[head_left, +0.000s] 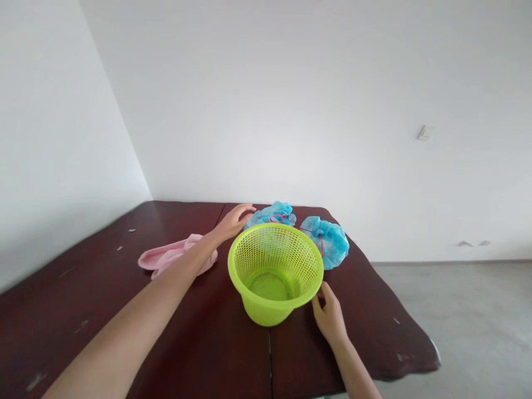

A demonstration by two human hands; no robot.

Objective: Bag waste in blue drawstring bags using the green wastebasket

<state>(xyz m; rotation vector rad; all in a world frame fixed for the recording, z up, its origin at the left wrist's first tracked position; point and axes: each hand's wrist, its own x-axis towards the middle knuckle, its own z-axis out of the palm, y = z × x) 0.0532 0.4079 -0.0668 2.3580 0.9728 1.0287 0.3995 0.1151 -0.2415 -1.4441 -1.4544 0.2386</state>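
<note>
A lime-green plastic basket (268,313) with perforated walls stands upright on the dark red-brown table, and nothing shows inside it. My right hand (330,317) is at the basket's right side, its fingertips against or just beside the rim, with thumb and fingers apart. My left hand (233,223) reaches past the basket's far left side, fingers stretched toward a crumpled blue plastic bag (272,213) with a red tie. Whether it touches the bag I cannot tell. Another blue plastic bag (332,244), also red-tied, lies behind the basket on the right.
A pink cloth (166,257) lies at the left, partly covered by my left forearm. The wooden table (224,349) has a seam down its middle and a wavy right edge. White walls stand behind and to the left; grey floor (469,316) shows at right.
</note>
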